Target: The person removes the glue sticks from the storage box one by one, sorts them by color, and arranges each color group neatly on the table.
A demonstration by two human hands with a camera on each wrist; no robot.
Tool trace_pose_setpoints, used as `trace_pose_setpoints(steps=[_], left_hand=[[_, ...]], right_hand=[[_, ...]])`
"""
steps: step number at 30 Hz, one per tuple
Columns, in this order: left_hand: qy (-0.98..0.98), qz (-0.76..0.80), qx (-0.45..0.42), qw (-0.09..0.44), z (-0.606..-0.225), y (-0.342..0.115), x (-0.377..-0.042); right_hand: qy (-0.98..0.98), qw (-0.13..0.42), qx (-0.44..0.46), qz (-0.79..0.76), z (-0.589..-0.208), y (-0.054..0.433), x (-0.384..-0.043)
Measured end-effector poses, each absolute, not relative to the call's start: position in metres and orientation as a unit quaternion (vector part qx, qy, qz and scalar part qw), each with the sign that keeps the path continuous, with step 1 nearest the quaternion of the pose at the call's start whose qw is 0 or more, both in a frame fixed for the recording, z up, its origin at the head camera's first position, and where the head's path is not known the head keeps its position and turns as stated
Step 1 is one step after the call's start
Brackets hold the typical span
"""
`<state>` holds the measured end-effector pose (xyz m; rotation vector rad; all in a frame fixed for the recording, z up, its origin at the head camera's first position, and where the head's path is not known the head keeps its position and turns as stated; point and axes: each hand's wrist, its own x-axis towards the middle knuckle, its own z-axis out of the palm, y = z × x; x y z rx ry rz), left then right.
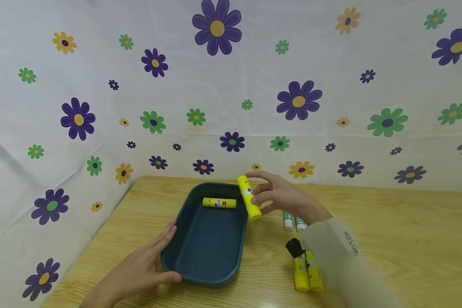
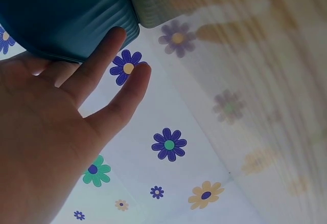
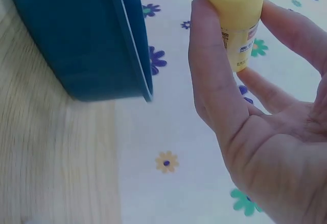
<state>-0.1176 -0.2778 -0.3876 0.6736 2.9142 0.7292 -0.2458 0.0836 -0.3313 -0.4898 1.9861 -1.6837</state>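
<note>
A yellow glue stick [image 1: 248,197] is pinched between the thumb and fingers of my right hand [image 1: 282,194]. It tilts in the air above the right rim of a dark blue tray [image 1: 205,280]. In the right wrist view the same glue stick [image 3: 236,9] shows between thumb and fingers, apart from the tray [image 3: 87,50]. Another yellow glue stick [image 1: 219,203] lies crosswise at the tray's far end. My left hand [image 1: 142,265] touches the tray's near left side, its fingers fairly straight. The left wrist view shows this hand [image 2: 66,101] with fingers spread by the tray wall [image 2: 66,14].
Two yellow glue sticks [image 1: 301,273] lie side by side on the wooden table [image 1: 408,239], partly behind the right sleeve. Green-and-white glue sticks [image 1: 288,221] lie beyond, partly hidden by the right wrist. A flower-printed white cloth [image 1: 254,77] stands behind and left of the table.
</note>
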Motion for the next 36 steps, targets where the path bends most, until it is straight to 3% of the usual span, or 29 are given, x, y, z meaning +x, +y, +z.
trace_pose_setpoints(steps=[29, 36], left_hand=[[0.945, 0.225, 0.236, 0.019, -0.394, -0.277, -0.122], [0.943, 0.209, 0.258, -0.017, -0.401, -0.281, -0.124]], right_hand=[[0.760, 0.205, -0.140, -0.601, -0.338, 0.194, -0.177], [0.760, 0.211, -0.129, -0.601, -0.352, 0.218, -0.162]])
